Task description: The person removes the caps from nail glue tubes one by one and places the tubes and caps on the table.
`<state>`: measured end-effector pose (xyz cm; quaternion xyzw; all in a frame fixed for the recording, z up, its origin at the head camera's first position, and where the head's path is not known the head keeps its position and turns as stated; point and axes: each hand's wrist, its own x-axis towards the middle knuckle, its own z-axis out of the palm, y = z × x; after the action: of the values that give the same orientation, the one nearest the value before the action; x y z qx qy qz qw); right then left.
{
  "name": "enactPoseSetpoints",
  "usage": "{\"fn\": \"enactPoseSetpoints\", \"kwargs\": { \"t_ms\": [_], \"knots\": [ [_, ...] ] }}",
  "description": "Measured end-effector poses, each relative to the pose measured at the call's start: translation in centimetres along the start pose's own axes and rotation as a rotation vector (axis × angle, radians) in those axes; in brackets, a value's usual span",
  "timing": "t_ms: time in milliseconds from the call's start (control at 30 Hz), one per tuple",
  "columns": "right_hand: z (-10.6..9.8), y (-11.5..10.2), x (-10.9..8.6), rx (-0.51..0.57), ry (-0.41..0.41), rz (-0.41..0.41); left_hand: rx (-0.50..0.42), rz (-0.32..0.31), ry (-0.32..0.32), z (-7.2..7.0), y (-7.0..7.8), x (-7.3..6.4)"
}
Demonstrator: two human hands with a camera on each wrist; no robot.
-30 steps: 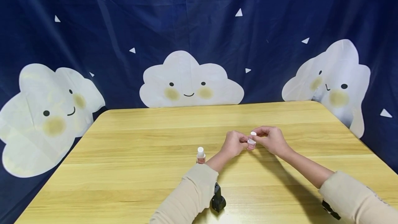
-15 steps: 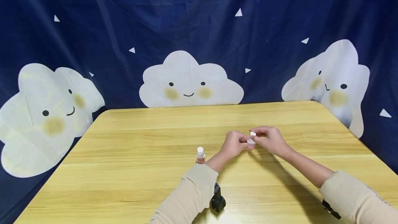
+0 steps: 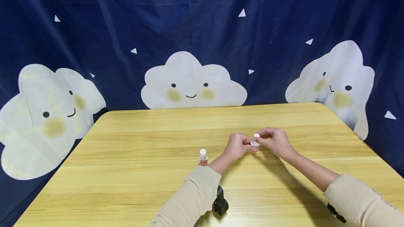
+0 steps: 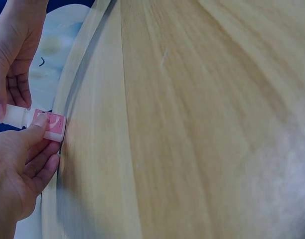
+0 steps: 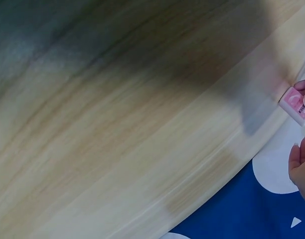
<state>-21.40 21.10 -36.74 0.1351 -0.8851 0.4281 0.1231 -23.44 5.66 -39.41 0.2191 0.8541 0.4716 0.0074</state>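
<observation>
A small bottle with a pink label (image 3: 254,148) stands upright, at or just above the tabletop; I cannot tell which. My left hand (image 3: 235,146) grips its body, the thumb lying across the label in the left wrist view. With thumb and fingers, my right hand (image 3: 277,143) pinches the white cap (image 4: 14,116) at the bottle's top. The label end of the bottle (image 5: 295,105) shows at the right edge of the right wrist view. A second white-capped bottle (image 3: 203,157) with a reddish label stands left of my left wrist, its base hidden by the forearm.
The wooden table (image 3: 142,178) has rounded far corners. Behind it hangs a dark blue curtain (image 3: 120,16) printed with white clouds. A black wrist device (image 3: 221,202) sits under the left sleeve.
My right fingertips shifted slightly left at the cap, then back right. The left hand and both bottles keep their places.
</observation>
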Motion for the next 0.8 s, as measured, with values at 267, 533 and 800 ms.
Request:
{"fn": "enactPoseSetpoints", "kwargs": {
  "t_ms": [267, 533, 800],
  "knots": [
    [-0.44, -0.46, 0.09, -0.016, -0.035, -0.022, -0.007, -0.008, 0.006, 0.11, -0.02, 0.06],
    [-0.5, -0.52, 0.07, -0.018, -0.064, -0.034, -0.056, -0.03, 0.001, 0.08, 0.06, 0.01],
    [-0.23, -0.23, 0.02, -0.003, -0.048, -0.029, -0.058, -0.021, -0.002, -0.04, 0.14, -0.18]
  ]
}}
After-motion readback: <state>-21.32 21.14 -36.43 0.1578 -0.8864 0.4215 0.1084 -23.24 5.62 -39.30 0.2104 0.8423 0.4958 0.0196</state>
